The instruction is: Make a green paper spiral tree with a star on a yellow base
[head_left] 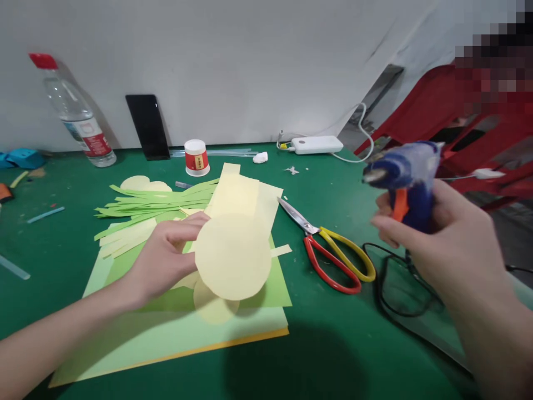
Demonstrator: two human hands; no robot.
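Observation:
My left hand [169, 253] pinches the left edge of a pale yellow paper circle [233, 258], raised over the stacked sheets. In my right hand [441, 233] is a blue hot glue gun [410, 178] with an orange trigger, its nozzle pointing left. Below the circle lie a green sheet [275, 291] and a light green sheet [145, 339]. Another paper circle [216, 308] rests on them, partly covered. Behind are pale yellow paper pieces [237, 194] and green paper strips [158, 203]. Scissors [328, 244] with red and yellow handles lie partly open between my hands.
A water bottle [83, 116], a black phone [147, 126] and a paper cup [196, 158] stand along the wall. A white power bank [316, 145] with a cable lies at the back. The black cord [383, 300] loops at right, near red chairs [425, 105].

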